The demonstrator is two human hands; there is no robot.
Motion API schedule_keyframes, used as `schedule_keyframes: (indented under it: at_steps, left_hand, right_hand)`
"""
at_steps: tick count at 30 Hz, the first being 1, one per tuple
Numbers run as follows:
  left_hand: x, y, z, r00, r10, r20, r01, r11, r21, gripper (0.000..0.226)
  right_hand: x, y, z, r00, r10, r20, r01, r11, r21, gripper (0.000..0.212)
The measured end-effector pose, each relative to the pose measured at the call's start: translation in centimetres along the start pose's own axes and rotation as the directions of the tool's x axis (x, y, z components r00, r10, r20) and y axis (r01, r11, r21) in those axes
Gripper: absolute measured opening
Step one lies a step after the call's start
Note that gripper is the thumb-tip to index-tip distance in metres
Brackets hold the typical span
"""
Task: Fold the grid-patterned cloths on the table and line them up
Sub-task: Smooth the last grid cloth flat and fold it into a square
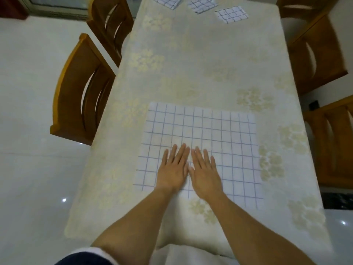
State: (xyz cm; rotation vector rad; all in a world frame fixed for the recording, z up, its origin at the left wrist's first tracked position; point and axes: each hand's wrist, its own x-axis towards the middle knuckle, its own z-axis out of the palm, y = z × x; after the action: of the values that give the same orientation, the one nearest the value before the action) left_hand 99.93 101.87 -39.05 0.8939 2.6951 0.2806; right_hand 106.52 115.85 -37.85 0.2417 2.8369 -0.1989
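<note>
On the near half of the counter, my left hand and my right hand lie flat, palms down, side by side. The fingers are straight and slightly spread, and they grip nothing. The hands are so close that I cannot tell whether the thumbs touch. Both forearms are bare, reaching in from the bottom edge.

Both palms rest on the large cloth, white with thin bluish grid lines, which is spread out flat. My hands are on its nearer middle part, with open cloth to either side and beyond my fingertips. It sits about midway across the counter, and its near edge stops short of the counter's edge.

Well apart from it, along the far end, three small folded cloths of the same pattern lie in a loose row: the left one, the middle one and the right one. They do not touch, and each is turned at its own angle. The top of the view cuts off the left and middle ones.

A cream tablecloth with pale flower patches covers the counter. Two wooden chairs stand on my left, the nearer one and the farther one, and more wooden chairs on my right. Around them is a glossy white floor.
</note>
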Motion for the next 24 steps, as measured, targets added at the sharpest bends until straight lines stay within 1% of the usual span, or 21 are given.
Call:
schedule_keyframes:
  at_steps: [2,4,6,7,8,9,10,12,13,14,15,17,19,21,23,24]
  left_hand:
    - [-0.3,-1.4,0.1,0.999,-0.016,0.034,0.015,1.0,0.02,0.062]
    - [-0.4,-2.9,-0.8,0.995,0.021,0.097,-0.025,0.999,0.043,0.065]
    - [-0.1,-3.9,-1.3,0.993,0.051,0.11,-0.057,0.997,0.055,0.068]
    - [0.1,-4.0,-1.5,0.992,0.058,0.114,-0.063,0.997,0.044,0.07]
    - [0.5,-4.0,-1.7,0.992,0.062,0.114,-0.066,0.997,0.027,0.074]
    - [0.9,-3.8,-1.7,0.994,0.074,0.077,-0.075,0.997,0.004,0.08]
    - [1.5,-3.4,-1.9,0.994,0.105,0.015,-0.104,0.994,-0.026,0.085]
    - [3.6,-2.3,-2.7,0.973,0.213,-0.093,-0.22,0.973,-0.066,0.09]
    - [5.0,-1.7,-3.4,0.966,0.25,-0.074,-0.255,0.965,-0.065,0.095]
    - [6.5,-1.1,-4.1,0.967,0.256,-0.01,-0.256,0.965,-0.058,0.105]
    - [8.0,-0.5,-4.7,0.966,0.244,0.085,-0.241,0.97,-0.037,0.117]
    - [10.3,0.2,-5.3,0.942,0.179,0.284,-0.196,0.98,0.031,0.136]
    - [11.4,0.3,-5.0,0.908,0.111,0.404,-0.142,0.989,0.048,0.147]
    - [11.7,0.5,-4.8,0.893,0.07,0.446,-0.093,0.995,0.03,0.152]
    - [11.9,0.8,-5.0,0.884,0.04,0.466,-0.063,0.997,0.034,0.157]
    - [11.9,1.1,-5.1,0.879,0.024,0.477,-0.051,0.998,0.043,0.159]
  right_hand:
    - [-0.5,3.3,0.2,1.0,0.026,0.005,-0.025,0.999,-0.027,0.066]
    - [-1.2,7.9,-0.2,0.991,0.137,0.006,-0.137,0.99,-0.023,0.069]
    - [-1.7,12.2,-0.7,0.964,0.267,0.023,-0.267,0.964,0.007,0.068]
    - [-1.8,13.8,-1.1,0.957,0.289,0.038,-0.289,0.957,0.013,0.068]
    - [-1.7,14.9,-1.5,0.951,0.305,0.051,-0.307,0.951,0.033,0.069]
    - [-1.4,15.7,-1.9,0.939,0.342,0.043,-0.344,0.936,0.078,0.071]
    - [-1.1,16.1,-2.3,0.912,0.411,0.01,-0.408,0.901,0.145,0.073]
    - [-0.3,16.5,-2.9,0.82,0.569,-0.067,-0.526,0.794,0.304,0.071]
    - [0.1,16.5,-3.2,0.777,0.623,-0.091,-0.559,0.748,0.358,0.068]
    - [0.5,16.4,-3.5,0.747,0.66,-0.084,-0.582,0.709,0.398,0.068]
    - [0.9,16.5,-3.7,0.729,0.682,-0.05,-0.593,0.667,0.45,0.069]
    - [1.8,16.8,-4.6,0.696,0.715,0.06,-0.61,0.545,0.575,0.076]
    - [2.5,17.3,-5.7,0.665,0.715,0.217,-0.641,0.396,0.657,0.08]
    - [2.4,18.0,-6.8,0.661,0.657,0.363,-0.647,0.254,0.719,0.084]
    - [1.7,18.4,-7.4,0.663,0.557,0.5,-0.643,0.082,0.761,0.076]
    - [1.3,18.7,-7.3,0.658,0.526,0.539,-0.652,0.041,0.757,0.075]
